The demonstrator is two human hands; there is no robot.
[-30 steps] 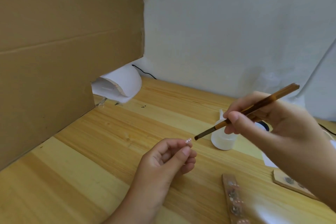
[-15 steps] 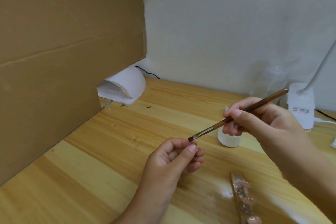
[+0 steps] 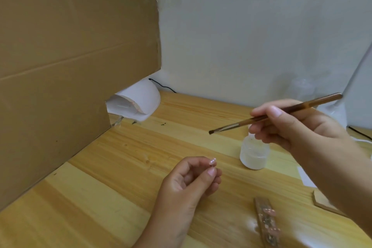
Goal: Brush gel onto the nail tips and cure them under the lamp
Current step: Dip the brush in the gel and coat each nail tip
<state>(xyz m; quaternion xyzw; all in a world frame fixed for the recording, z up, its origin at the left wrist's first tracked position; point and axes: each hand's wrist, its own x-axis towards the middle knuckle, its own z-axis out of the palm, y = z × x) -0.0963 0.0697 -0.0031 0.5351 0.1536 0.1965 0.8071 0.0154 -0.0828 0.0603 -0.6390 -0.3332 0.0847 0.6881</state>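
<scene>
The left hand (image 3: 187, 185) pinches a small nail tip (image 3: 212, 161) at its fingertips above the near worktop (image 3: 112, 177). The tip looks light, thin and likely slippery once gelled. The right hand (image 3: 291, 129) grips the brush (image 3: 251, 120) mid-handle, bristles clear of the tip.

The bench (image 3: 120, 197) is pale wood with clear grain and a light sheen. The jar (image 3: 254, 157) looks like frosted, half-clear plastic. Left of the jar stands matt brown cardboard (image 3: 70, 66) and a smooth white plastic lamp (image 3: 141, 96). Above the jar, the brush (image 3: 302, 106) has a polished brown wooden handle. The nail tip (image 3: 212, 161) is glossy.
</scene>
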